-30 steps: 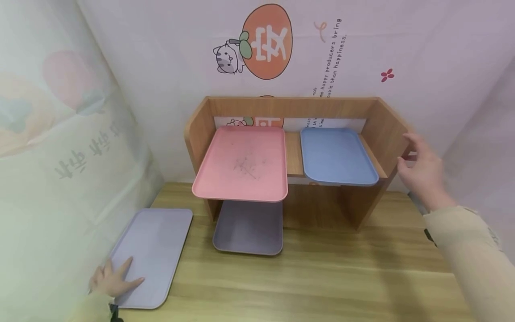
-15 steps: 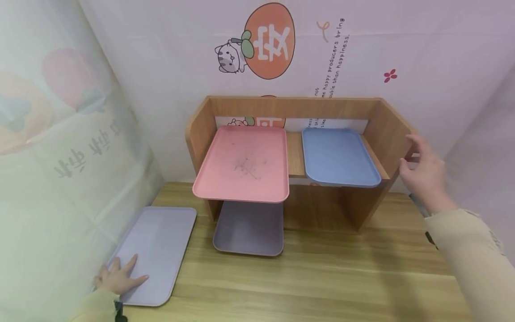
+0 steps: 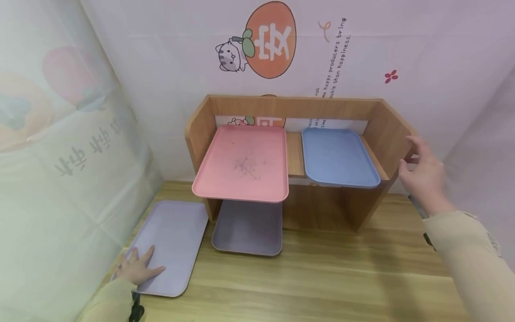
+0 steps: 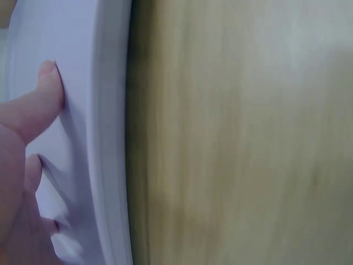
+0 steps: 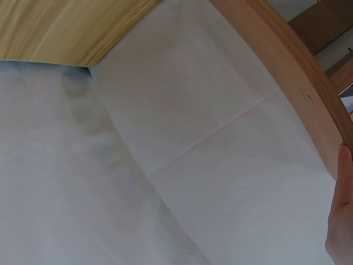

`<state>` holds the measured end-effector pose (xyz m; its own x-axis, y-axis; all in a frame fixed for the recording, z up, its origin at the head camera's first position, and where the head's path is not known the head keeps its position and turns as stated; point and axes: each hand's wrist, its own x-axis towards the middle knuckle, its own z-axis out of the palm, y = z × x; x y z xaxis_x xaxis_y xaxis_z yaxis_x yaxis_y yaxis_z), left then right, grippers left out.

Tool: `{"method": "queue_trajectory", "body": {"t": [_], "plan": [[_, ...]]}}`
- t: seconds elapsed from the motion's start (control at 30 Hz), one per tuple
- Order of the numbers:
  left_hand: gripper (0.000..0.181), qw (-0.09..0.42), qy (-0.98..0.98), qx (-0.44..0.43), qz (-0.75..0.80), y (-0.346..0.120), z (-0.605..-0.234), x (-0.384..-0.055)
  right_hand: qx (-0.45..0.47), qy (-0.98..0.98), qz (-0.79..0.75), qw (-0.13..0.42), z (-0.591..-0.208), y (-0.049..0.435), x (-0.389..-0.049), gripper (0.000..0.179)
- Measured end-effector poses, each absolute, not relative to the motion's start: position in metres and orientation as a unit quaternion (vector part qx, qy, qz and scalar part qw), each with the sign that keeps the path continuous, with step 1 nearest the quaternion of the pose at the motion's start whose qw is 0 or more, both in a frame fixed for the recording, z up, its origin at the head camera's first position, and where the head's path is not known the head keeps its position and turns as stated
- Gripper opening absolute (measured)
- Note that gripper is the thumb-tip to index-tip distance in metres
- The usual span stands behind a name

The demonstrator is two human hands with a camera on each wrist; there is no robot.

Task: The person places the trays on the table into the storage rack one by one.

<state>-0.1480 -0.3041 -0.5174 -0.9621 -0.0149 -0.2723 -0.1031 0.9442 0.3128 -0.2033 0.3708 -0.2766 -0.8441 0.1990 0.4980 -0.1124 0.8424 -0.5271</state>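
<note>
In the head view my left hand (image 3: pixel 136 268) lies with spread fingers on a lavender tray (image 3: pixel 177 241), flat on the table at the left. The left wrist view shows the thumb and fingertips pressing on the tray's surface near its rim (image 4: pixel 110 132). This tray's right edge is close beside the left side of a wooden shelf (image 3: pixel 396 138); whether they touch I cannot tell. My right hand (image 3: pixel 424 174) grips the front edge of the shelf's right side panel, with bent fingers and thumb. In the right wrist view only one finger (image 5: pixel 343 176) shows against the panel's edge.
A pink tray (image 3: pixel 245 161) and a blue tray (image 3: pixel 338 156) lie on the upper board, both jutting forward. A darker purple tray (image 3: pixel 249 230) sticks out of the lower level. Printed cloth (image 3: pixel 173 67) hangs behind and at both sides of the wooden table (image 3: pixel 314 281).
My left hand and the lavender tray under it have slid right and away from me, closer to the shelf. The right hand has stayed at the side panel. The other trays stayed put.
</note>
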Motion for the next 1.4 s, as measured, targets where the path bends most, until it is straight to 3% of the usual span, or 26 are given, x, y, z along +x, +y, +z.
{"method": "queue_trajectory", "body": {"t": [0.3, 0.73, 1.1, 1.4], "plan": [[0.097, 0.15, 0.973, -0.04, 0.174, -0.294, -0.515, -0.151, -0.026, -0.915, 0.283, 0.285, -0.277, 0.37, -0.204, 0.057], [0.094, 0.077, 0.988, 0.021, 0.129, -0.321, -0.516, -0.15, -0.03, -0.917, 0.274, 0.288, -0.28, 0.367, -0.205, 0.057], [0.107, 0.084, 0.987, 0.013, 0.14, -0.324, -0.504, -0.157, -0.034, -0.92, 0.269, 0.283, -0.28, 0.367, -0.209, 0.057], [0.095, 0.034, 0.982, 0.059, 0.178, -0.333, -0.485, -0.165, -0.043, -0.919, 0.274, 0.281, -0.279, 0.369, -0.209, 0.058]]}}
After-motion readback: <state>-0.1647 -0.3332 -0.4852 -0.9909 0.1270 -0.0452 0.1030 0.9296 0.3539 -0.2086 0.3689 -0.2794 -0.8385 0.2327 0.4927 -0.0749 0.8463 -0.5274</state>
